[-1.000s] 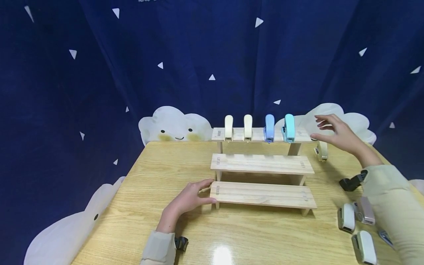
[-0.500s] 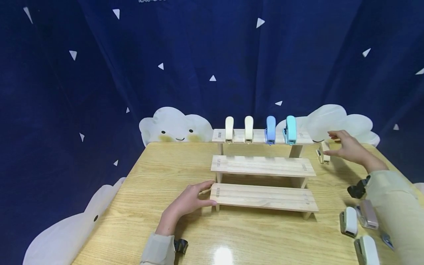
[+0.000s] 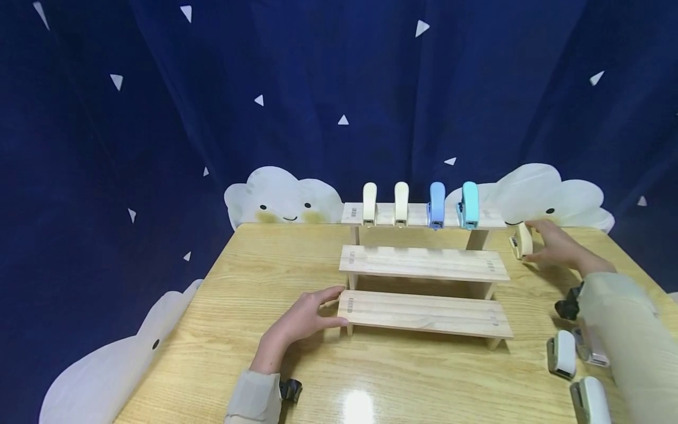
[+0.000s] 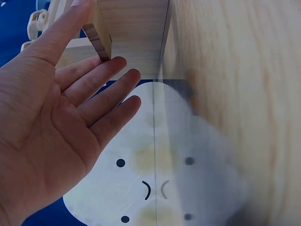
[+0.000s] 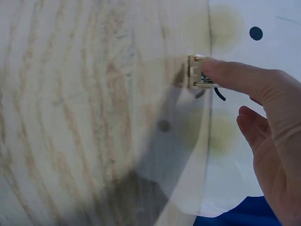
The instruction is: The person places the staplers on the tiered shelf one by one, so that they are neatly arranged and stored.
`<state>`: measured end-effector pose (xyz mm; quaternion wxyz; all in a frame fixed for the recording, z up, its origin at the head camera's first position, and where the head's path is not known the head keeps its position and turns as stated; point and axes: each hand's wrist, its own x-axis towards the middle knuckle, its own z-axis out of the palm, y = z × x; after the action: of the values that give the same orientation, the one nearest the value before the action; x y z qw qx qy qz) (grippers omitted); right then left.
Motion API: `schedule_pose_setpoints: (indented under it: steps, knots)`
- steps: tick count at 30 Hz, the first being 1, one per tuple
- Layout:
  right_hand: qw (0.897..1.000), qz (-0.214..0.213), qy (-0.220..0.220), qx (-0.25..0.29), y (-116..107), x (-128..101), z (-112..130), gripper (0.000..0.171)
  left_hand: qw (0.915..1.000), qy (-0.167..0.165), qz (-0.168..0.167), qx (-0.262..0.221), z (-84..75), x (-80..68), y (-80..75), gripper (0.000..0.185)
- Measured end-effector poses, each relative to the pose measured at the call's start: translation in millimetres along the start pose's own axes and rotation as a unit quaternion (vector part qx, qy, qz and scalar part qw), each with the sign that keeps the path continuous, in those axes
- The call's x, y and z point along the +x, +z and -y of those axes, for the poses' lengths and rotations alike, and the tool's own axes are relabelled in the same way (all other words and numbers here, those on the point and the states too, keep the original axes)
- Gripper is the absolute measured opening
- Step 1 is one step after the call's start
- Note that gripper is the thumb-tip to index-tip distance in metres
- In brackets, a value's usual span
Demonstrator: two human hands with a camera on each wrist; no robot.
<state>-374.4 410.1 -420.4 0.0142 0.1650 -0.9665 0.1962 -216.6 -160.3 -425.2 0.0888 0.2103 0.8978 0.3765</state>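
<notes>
Right hand (image 3: 556,248) fingers (image 5: 225,75) closing on a small cream plastic stapler (image 3: 522,240) – left hand (image 3: 302,321) flat, fingers straight, against the three-tier pale wooden step shelf (image 3: 424,263).

The stapler stands on the light wood worktop (image 3: 254,282) just right of the shelf, long axis roughly upright. Four staplers on the top tier – two cream (image 3: 369,203), two blue (image 3: 437,204); three more pale staplers (image 3: 561,353) lie near right.

Both arms wore long pale beige sleeves, loose and softly creased, ending at the wrist well behind the fingers. Left hand (image 3: 299,323) and right hand (image 3: 556,248) were bare, without rings or gloves. A small black device (image 3: 289,389) sat strapped at the left cuff; a like black mount (image 3: 568,306) showed at the right cuff.
</notes>
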Motion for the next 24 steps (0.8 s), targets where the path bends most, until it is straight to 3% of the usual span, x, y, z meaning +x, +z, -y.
schedule_pose_setpoints:
  steps: [4,18,24]
  knots:
    - [1.0,0.001,0.007,-0.005,1.5,-0.3,-1.4,0.092,1.0,0.001,-0.001,0.001,-0.7,0.3,-0.6,0.079]
    - [0.996,-0.086,-0.028,0.011,12.0,-2.5,-1.9,0.088,1.0,0.004,0.0,0.001,-2.3,1.0,-1.3,0.079]
    - [0.995,-0.093,-0.012,0.038,11.1,-7.9,8.5,0.085,1.0,-0.002,0.005,-0.001,-1.0,0.1,-0.5,0.08]
